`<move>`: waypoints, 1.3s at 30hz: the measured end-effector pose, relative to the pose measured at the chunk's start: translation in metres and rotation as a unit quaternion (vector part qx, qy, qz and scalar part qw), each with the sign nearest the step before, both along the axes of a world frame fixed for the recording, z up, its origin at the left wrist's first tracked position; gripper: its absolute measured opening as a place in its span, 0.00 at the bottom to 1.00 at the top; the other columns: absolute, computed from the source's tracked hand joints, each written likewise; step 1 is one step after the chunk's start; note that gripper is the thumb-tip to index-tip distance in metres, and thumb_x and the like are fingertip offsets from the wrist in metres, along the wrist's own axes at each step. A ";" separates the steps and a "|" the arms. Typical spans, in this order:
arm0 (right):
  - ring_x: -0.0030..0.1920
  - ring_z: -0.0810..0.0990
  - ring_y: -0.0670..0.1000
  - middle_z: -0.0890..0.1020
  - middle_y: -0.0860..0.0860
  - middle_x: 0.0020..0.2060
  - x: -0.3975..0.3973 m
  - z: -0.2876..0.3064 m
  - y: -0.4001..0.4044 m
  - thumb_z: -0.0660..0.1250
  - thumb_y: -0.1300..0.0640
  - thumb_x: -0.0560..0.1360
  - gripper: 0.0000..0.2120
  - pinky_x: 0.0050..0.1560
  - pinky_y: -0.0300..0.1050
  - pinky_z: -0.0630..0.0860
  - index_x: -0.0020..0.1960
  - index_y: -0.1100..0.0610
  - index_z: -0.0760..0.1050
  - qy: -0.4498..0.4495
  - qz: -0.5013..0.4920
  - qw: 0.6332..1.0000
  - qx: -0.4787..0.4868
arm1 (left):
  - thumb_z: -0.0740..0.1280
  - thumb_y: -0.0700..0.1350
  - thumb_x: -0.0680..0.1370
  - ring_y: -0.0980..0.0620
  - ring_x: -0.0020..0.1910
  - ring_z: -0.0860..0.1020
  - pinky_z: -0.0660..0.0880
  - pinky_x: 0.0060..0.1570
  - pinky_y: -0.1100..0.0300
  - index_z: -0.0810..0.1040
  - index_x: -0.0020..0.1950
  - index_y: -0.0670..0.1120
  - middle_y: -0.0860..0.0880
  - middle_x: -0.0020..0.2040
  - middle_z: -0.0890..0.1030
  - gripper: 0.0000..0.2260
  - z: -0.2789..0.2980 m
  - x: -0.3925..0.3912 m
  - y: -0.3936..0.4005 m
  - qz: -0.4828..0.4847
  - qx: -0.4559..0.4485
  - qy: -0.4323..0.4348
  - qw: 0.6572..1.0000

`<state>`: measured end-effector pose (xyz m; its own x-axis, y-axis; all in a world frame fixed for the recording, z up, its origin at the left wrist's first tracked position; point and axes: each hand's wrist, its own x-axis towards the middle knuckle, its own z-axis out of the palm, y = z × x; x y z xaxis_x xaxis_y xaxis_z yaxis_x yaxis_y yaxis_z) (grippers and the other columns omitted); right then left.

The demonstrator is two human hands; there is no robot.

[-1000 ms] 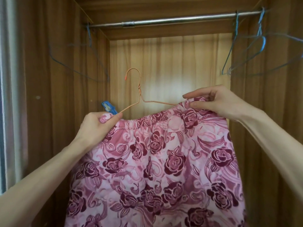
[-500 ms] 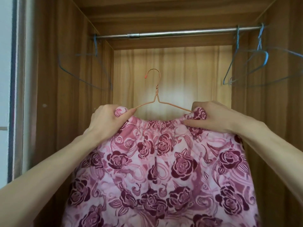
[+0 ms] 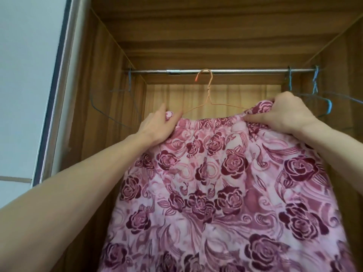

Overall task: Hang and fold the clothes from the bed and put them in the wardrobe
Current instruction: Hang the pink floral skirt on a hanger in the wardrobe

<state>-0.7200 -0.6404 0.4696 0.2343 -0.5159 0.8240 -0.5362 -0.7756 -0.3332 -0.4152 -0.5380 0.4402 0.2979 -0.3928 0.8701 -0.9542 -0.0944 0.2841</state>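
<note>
Rose-print garment on wire hanger, held up inside wooden wardrobe.

Wardrobe [image 3: 110,79]: brown wood, steel rail [image 3: 235,71] across top. Pink rose-print garment [image 3: 225,193]: waistband raised just below rail. Right hand [image 3: 288,112] and left hand [image 3: 157,124]: each gripping one waistband corner. Orange hanger [image 3: 208,89]: hook at the rail, whether seated unclear. Blue hangers [image 3: 326,103]: on rail, right end.

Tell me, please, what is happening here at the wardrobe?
A person is hanging a pink rose-print garment in the wardrobe. The left hand and right hand each grip a corner of its waistband, which sits on an orange wire hanger. The hanger's hook is at the metal rail, seemingly over it. Empty blue wire hangers hang at the rail's ends.
</note>
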 end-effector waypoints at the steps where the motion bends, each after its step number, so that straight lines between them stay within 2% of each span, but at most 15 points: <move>1: 0.41 0.79 0.59 0.81 0.58 0.38 0.002 0.008 0.001 0.82 0.40 0.67 0.25 0.45 0.50 0.73 0.36 0.60 0.76 -0.010 -0.017 1.000 -0.001 | 0.53 0.73 0.80 0.43 0.59 0.78 0.74 0.64 0.42 0.71 0.61 0.49 0.44 0.60 0.80 0.29 0.006 -0.003 -0.004 0.000 -0.002 0.004 1.000; 2: 0.44 0.80 0.60 0.82 0.59 0.41 0.005 0.017 0.001 0.82 0.39 0.66 0.26 0.47 0.51 0.75 0.37 0.60 0.77 -0.020 -0.031 0.999 -0.004 | 0.53 0.72 0.81 0.43 0.66 0.73 0.70 0.70 0.41 0.69 0.68 0.48 0.43 0.67 0.76 0.30 0.012 -0.007 -0.007 0.009 -0.002 0.000 1.000; 4: 0.48 0.80 0.61 0.82 0.59 0.44 0.007 0.036 0.000 0.81 0.37 0.66 0.27 0.49 0.51 0.75 0.40 0.60 0.78 -0.037 -0.047 0.998 -0.009 | 0.54 0.71 0.82 0.41 0.78 0.64 0.61 0.78 0.39 0.60 0.81 0.48 0.43 0.79 0.66 0.36 0.019 -0.015 -0.012 -0.015 0.005 0.003 1.000; 6: 0.49 0.78 0.61 0.81 0.58 0.45 0.008 0.056 0.002 0.81 0.36 0.66 0.29 0.50 0.52 0.75 0.45 0.62 0.78 -0.048 -0.066 0.996 -0.019 | 0.57 0.70 0.81 0.43 0.83 0.58 0.56 0.81 0.41 0.52 0.86 0.51 0.46 0.84 0.59 0.39 0.024 -0.020 -0.018 -0.084 -0.001 0.022 0.996; 9: 0.48 0.78 0.61 0.82 0.59 0.47 0.014 0.082 0.010 0.81 0.37 0.66 0.29 0.49 0.52 0.75 0.46 0.61 0.78 -0.057 -0.093 0.994 -0.023 | 0.58 0.68 0.83 0.46 0.85 0.51 0.51 0.83 0.43 0.49 0.87 0.53 0.50 0.87 0.51 0.38 0.035 -0.024 -0.023 -0.120 0.020 0.025 0.992; 13: 0.47 0.78 0.61 0.81 0.58 0.47 0.042 0.100 0.018 0.82 0.39 0.67 0.27 0.47 0.50 0.73 0.38 0.59 0.72 -0.048 -0.121 0.991 -0.014 | 0.56 0.69 0.82 0.45 0.85 0.52 0.52 0.82 0.39 0.48 0.86 0.54 0.50 0.86 0.51 0.38 0.044 -0.027 -0.032 -0.161 0.083 0.048 0.982; 17: 0.55 0.82 0.62 0.82 0.58 0.51 0.075 0.109 0.013 0.83 0.39 0.65 0.26 0.50 0.50 0.76 0.48 0.57 0.77 -0.029 -0.139 0.990 0.003 | 0.52 0.72 0.81 0.43 0.85 0.47 0.48 0.81 0.35 0.46 0.86 0.54 0.50 0.86 0.46 0.39 0.045 -0.014 -0.047 -0.139 0.117 0.094 0.979; 21: 0.54 0.81 0.60 0.81 0.58 0.52 0.091 0.121 0.008 0.83 0.43 0.66 0.30 0.50 0.48 0.75 0.59 0.60 0.80 -0.031 -0.146 0.988 0.035 | 0.50 0.74 0.80 0.43 0.85 0.43 0.43 0.80 0.33 0.45 0.86 0.56 0.50 0.86 0.44 0.40 0.041 -0.004 -0.063 -0.114 0.110 0.098 0.982; 24: 0.52 0.79 0.59 0.79 0.57 0.50 0.099 0.127 0.006 0.83 0.45 0.67 0.30 0.49 0.47 0.74 0.61 0.60 0.78 -0.031 -0.163 0.985 0.041 | 0.50 0.75 0.80 0.42 0.84 0.39 0.41 0.78 0.31 0.44 0.86 0.58 0.50 0.86 0.41 0.40 0.036 -0.007 -0.075 -0.115 0.107 0.124 0.980; 27: 0.59 0.81 0.60 0.81 0.57 0.55 0.106 0.127 -0.001 0.82 0.45 0.69 0.30 0.51 0.47 0.75 0.63 0.60 0.78 -0.026 -0.191 0.981 0.034 | 0.48 0.75 0.80 0.40 0.84 0.41 0.44 0.78 0.28 0.44 0.86 0.60 0.50 0.86 0.41 0.38 0.033 -0.015 -0.086 -0.163 0.116 0.132 0.971; 30: 0.59 0.82 0.60 0.78 0.56 0.49 0.111 0.123 -0.004 0.80 0.44 0.70 0.28 0.49 0.47 0.73 0.62 0.59 0.78 -0.016 -0.205 0.979 0.017 | 0.45 0.77 0.78 0.40 0.85 0.42 0.45 0.78 0.27 0.42 0.85 0.62 0.49 0.86 0.41 0.39 0.030 -0.016 -0.097 -0.197 0.127 0.143 0.962; 32: 0.58 0.82 0.60 0.79 0.56 0.49 0.117 0.119 -0.003 0.80 0.44 0.71 0.27 0.48 0.47 0.73 0.62 0.58 0.79 -0.007 -0.208 0.978 0.006 | 0.44 0.77 0.78 0.41 0.85 0.42 0.44 0.78 0.28 0.41 0.85 0.61 0.49 0.86 0.42 0.39 0.026 -0.013 -0.103 -0.199 0.128 0.151 0.960; 36: 0.61 0.81 0.60 0.82 0.56 0.60 0.128 0.105 0.000 0.80 0.42 0.70 0.30 0.49 0.47 0.72 0.64 0.58 0.78 0.022 -0.203 0.979 0.007 | 0.44 0.78 0.78 0.40 0.85 0.46 0.47 0.79 0.32 0.43 0.86 0.57 0.48 0.87 0.46 0.42 0.014 -0.006 -0.104 -0.186 0.145 0.165 0.958; 39: 0.61 0.82 0.59 0.82 0.55 0.58 0.132 0.091 0.002 0.81 0.39 0.67 0.32 0.51 0.48 0.74 0.62 0.57 0.78 0.041 -0.200 0.979 0.023 | 0.43 0.80 0.75 0.40 0.85 0.50 0.49 0.80 0.34 0.44 0.86 0.55 0.47 0.87 0.48 0.46 0.007 0.001 -0.098 -0.176 0.168 0.173 0.954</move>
<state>-0.5880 -0.6386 0.5610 0.0702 -0.6155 0.7850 -0.8206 -0.4830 -0.3054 -0.4144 -0.6357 0.4468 0.3424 -0.7608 0.5513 -0.7977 0.0746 0.5984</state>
